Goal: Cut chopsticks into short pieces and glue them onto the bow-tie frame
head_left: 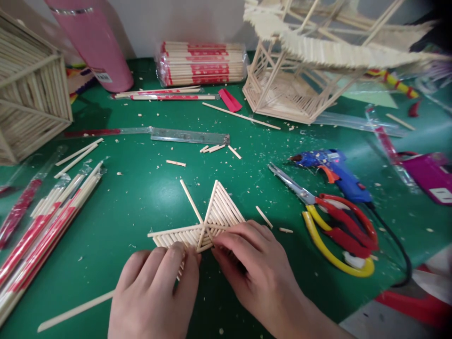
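Note:
A flat star-like panel of thin wooden sticks (pixel 223 207) lies low over the green table, its rows of short sticks filling triangular sections. My left hand (pixel 153 287) grips the panel's lower left section between thumb and fingers. My right hand (pixel 263 268) is closed at the panel's right side, thumb and index finger pinched near its centre; whether a small piece sits between them is hidden. One bare stick (pixel 191 201) juts from the centre toward the upper left. A long stick (pixel 76 310) runs out from beneath my left hand.
Right of my hands lie scissors (pixel 348 226) with red and yellow handles and a blue glue gun (pixel 335 169). Bundled chopsticks (pixel 52 226) lie left; a wrapped pack (pixel 205 63), pink bottle (pixel 95 42) and stick-built model (pixel 282 89) stand behind. Cut bits litter the green table (pixel 116 197).

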`<move>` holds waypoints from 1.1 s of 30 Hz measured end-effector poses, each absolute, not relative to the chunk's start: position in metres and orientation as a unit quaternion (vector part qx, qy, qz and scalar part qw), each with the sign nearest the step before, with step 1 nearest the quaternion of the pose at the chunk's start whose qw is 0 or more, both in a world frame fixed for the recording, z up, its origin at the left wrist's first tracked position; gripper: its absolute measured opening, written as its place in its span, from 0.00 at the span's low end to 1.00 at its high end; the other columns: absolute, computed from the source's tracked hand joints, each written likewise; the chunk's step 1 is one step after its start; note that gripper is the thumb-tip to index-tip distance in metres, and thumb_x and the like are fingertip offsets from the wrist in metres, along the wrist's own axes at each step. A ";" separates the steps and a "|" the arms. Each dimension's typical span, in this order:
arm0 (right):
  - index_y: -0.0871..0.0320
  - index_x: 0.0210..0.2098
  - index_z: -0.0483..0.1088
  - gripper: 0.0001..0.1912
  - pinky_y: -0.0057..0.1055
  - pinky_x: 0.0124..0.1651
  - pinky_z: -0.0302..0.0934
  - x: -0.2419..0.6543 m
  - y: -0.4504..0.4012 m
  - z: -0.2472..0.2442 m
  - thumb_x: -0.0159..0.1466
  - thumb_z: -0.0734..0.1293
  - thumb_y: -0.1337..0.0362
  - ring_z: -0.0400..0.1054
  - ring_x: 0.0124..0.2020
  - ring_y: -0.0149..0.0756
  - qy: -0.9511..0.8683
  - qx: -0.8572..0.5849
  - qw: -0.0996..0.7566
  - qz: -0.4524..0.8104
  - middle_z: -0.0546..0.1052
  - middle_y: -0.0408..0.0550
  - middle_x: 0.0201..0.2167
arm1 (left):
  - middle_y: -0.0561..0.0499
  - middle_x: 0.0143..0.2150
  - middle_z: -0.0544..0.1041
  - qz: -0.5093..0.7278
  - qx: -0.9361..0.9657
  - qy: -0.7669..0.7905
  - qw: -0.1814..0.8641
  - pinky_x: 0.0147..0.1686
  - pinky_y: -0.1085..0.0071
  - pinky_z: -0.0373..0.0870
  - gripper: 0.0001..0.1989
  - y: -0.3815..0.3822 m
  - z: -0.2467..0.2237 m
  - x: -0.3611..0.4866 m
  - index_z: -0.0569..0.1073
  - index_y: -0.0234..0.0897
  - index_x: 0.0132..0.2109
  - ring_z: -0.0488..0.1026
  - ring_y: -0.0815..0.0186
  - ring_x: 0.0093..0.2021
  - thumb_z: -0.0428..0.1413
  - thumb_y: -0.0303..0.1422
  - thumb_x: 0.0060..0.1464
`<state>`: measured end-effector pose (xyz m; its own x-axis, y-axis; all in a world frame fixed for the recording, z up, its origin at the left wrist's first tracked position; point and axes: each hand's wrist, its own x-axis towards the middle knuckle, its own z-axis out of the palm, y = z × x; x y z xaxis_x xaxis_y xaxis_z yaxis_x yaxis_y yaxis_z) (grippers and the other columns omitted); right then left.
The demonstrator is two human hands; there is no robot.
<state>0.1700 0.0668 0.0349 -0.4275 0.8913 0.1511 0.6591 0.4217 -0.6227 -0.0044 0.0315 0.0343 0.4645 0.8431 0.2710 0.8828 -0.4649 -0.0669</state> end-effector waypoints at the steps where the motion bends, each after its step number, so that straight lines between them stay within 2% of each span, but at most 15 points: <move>1: 0.56 0.33 0.69 0.06 0.32 0.32 0.58 0.170 0.066 0.035 0.60 0.61 0.71 0.64 0.31 0.34 -0.809 -0.479 0.238 0.242 0.72 0.45 0.29 | 0.51 0.29 0.74 -0.101 -0.850 -0.508 0.097 0.29 0.65 0.59 0.10 0.031 0.034 -0.004 0.72 0.37 0.34 0.68 0.64 0.27 0.46 0.27 0.55; 11: 0.56 0.34 0.69 0.05 0.33 0.33 0.56 0.170 0.065 0.033 0.59 0.63 0.71 0.64 0.32 0.35 -0.803 -0.483 0.249 0.245 0.73 0.44 0.30 | 0.48 0.32 0.74 -0.104 -0.863 -0.490 0.069 0.31 0.64 0.58 0.11 0.030 0.033 -0.007 0.71 0.34 0.42 0.68 0.62 0.30 0.46 0.25 0.55; 33: 0.56 0.35 0.67 0.06 0.33 0.33 0.54 0.171 0.065 0.034 0.60 0.62 0.71 0.62 0.32 0.34 -0.793 -0.487 0.249 0.270 0.72 0.44 0.31 | 0.47 0.35 0.76 -0.098 -0.865 -0.488 0.059 0.33 0.63 0.58 0.10 0.029 0.032 -0.010 0.71 0.34 0.42 0.71 0.61 0.32 0.48 0.26 0.55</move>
<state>0.1710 0.0647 0.0338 -0.4024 0.9059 0.1319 0.6371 0.3805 -0.6703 -0.0102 0.0293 0.0324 0.5038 0.8336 0.2264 0.8565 -0.5161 -0.0058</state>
